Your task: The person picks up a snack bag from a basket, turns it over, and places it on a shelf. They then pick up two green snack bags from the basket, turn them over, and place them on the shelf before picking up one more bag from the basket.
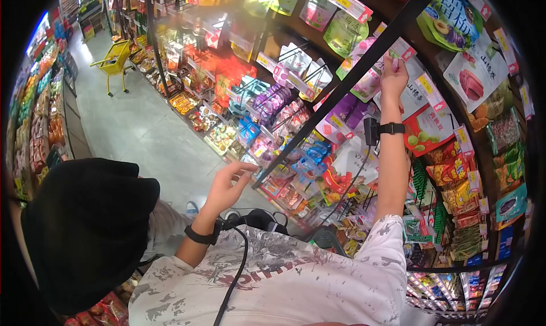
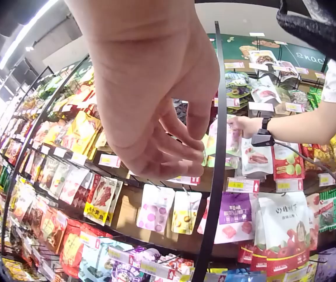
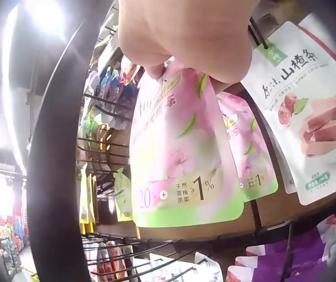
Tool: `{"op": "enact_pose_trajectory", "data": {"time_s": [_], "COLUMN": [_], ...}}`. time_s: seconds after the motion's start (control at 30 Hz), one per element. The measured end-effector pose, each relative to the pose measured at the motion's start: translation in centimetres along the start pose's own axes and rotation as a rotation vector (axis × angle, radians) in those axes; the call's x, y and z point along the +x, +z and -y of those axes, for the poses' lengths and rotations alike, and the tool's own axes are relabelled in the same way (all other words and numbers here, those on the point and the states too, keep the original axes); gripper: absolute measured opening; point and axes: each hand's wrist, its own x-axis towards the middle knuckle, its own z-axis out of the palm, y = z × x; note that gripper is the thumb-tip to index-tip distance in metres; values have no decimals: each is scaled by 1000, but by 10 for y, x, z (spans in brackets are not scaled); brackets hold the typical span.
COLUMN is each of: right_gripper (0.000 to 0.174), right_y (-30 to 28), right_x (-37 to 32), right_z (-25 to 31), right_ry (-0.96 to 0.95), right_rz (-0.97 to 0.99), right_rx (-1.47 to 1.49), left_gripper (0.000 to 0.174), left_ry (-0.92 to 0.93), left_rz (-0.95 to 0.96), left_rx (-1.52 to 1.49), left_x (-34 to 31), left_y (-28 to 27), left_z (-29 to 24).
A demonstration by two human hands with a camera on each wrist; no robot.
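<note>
A tall, dark-framed shelving unit [image 2: 129, 220] with brown backing panels is filling most of the head view, its black metal hooks carrying rows of snack packets. A long, straight black post [image 2: 216, 147] is running up its front. A person wearing a black hood [image 1: 91, 229] is standing at the left of the head view, and a yellow plastic trolley [image 1: 118, 57] with dark wheels is standing on the grey floor [image 1: 122, 127] beyond. The left hand [image 1: 226, 188] is hovering in front of the shelving, its fingers loosely bent and its grip open, holding nothing. The right hand [image 1: 393, 81], wearing a black wristband [image 1: 392, 128], is reaching to the packets just to the right of the post and is gripping the top of a pink flat pouch with a green lower band [image 3: 182, 147]. This pouch is hanging below the fingers with its long axis nearly vertical, top end up and green end down; its printed front is facing the right wrist camera. Whether it is resting on a hook cannot be told, as the hand is covering its top. A white pouch picturing reddish-brown slabs [image 3: 311, 117] is hanging to its right, somewhat tilted. A similar pink-and-green pouch [image 3: 253, 155] is hanging between them, partly hidden behind the gripped one. Purple packets [image 3: 303, 261] are lying lower in the right wrist view.
</note>
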Motion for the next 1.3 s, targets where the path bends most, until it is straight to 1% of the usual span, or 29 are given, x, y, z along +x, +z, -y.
{"op": "enact_pose_trajectory", "data": {"time_s": [0.07, 0.1, 0.17, 0.2, 0.3, 0.33, 0.4, 0.43, 0.47, 0.53, 0.6, 0.67, 0.73, 0.77, 0.83, 0.87, 0.97, 1.0, 1.03, 1.1, 1.2, 1.3], "right_gripper": [49, 51, 54, 58, 59, 60, 60, 61, 60, 49, 35, 21, 15, 15, 16, 17, 18, 18, 17, 17, 17, 16], "right_y": [1, 9, 11, 8, 12, 10, 7, 2, -5, -33, -62, -108, -151, -176, -230, -257, -335, -358, -372, -399, -423, -441], "right_x": [14, 16, 22, 25, 20, 14, -12, -30, -52, -109, -173, -226, -282, -306, -360, -385, -456, -480, -499, -541, -612, -675], "right_z": [-15, -11, -10, -7, -3, 0, -14, -12, -9, 18, 51, 42, 41, 43, 51, 61, 84, 92, 107, 147, 192, 221], "right_ry": [-61, -82, -124, -52, -28, -22, -240, -347, -356, -230, -103, 17, 162, 242, 420, 506, 516, 529, 536, 534, 611, 714], "right_rz": [-34, -88, -176, -119, -179, -136, -160, -174, -222, -80, 2, 99, 98, 74, -4, -68, -267, -356, -471, -586, -733, -834], "right_rx": [-98, -206, -437, -470, -431, -459, -260, -163, -232, -39, 156, 48, 118, 101, 65, -13, -125, -160, -211, -256, -323, -391], "left_gripper": [23, 23, 22, 22, 22, 22, 22, 23, 23, 24, 24, 24, 23, 22, 22, 22, 22, 22, 22, 22, 23, 24], "left_ry": [-4, 5, 6, -12, -48, -53, -53, -47, -39, -59, -74, -102, -124, -138, -129, -129, -95, -77, -64, -60, -41, -17], "left_rz": [-9, -1, 11, 7, -1, -2, 1, 5, 11, 41, 76, 122, 187, 230, 345, 417, 601, 650, 714, 827, 1039, 1234], "left_rx": [-20, -6, 3, 8, 28, 33, 47, 57, 68, 89, 91, 68, 31, 17, 45, 57, 171, 157, 173, 183, 130, 127], "left_x": [0, -1, -5, -9, -16, -18, -21, -23, -24, -27, -25, -24, -24, -24, -25, -28, -40, -46, -53, -81, -119, -151], "left_y": [4, -6, -7, -8, -13, -15, -16, -16, -16, -16, -14, -6, 6, 13, 29, 38, 73, 88, 101, 127, 156, 179], "left_z": [2, 1, 3, 1, -2, -1, 1, 2, 2, 5, 8, 10, 13, 14, 20, 21, 15, 18, 15, 3, 0, -9]}}
